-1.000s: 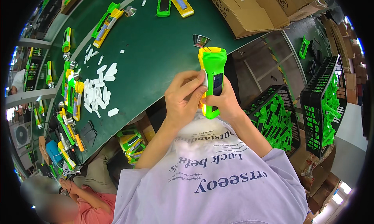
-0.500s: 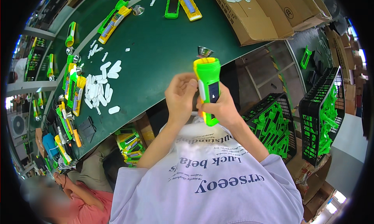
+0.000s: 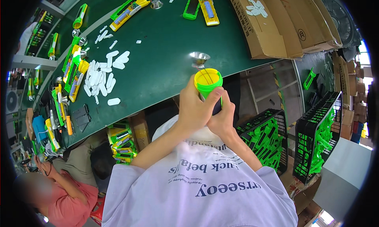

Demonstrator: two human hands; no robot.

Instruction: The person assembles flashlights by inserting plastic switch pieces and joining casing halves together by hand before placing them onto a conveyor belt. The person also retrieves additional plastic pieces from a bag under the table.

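Both my hands hold a green and yellow flashlight body [image 3: 208, 86] in front of my chest, its open yellow end tilted up and away from me. My left hand [image 3: 194, 108] is closed around its left side, the thumb lying across the green rim. Around the lower part and right side, my right hand [image 3: 223, 114] is closed. Thin wires run out of the open end to a silver reflector cup [image 3: 199, 58], which hangs just beyond it over the table's edge. Fingers hide most of the body's lower half.
White plastic strips [image 3: 98, 79] lie piled on the green table [image 3: 158, 57], with opened flashlights [image 3: 130, 11] around them. A cardboard box [image 3: 268, 25] stands at the far right. Black crates [image 3: 316, 140] of green parts stand to my right. Another person [image 3: 67, 191] sits at lower left.
The flashlight body has tipped so its open end shows, and the reflector now hangs farther out on its wires. My left hand, formerly beside the body, has closed around it.
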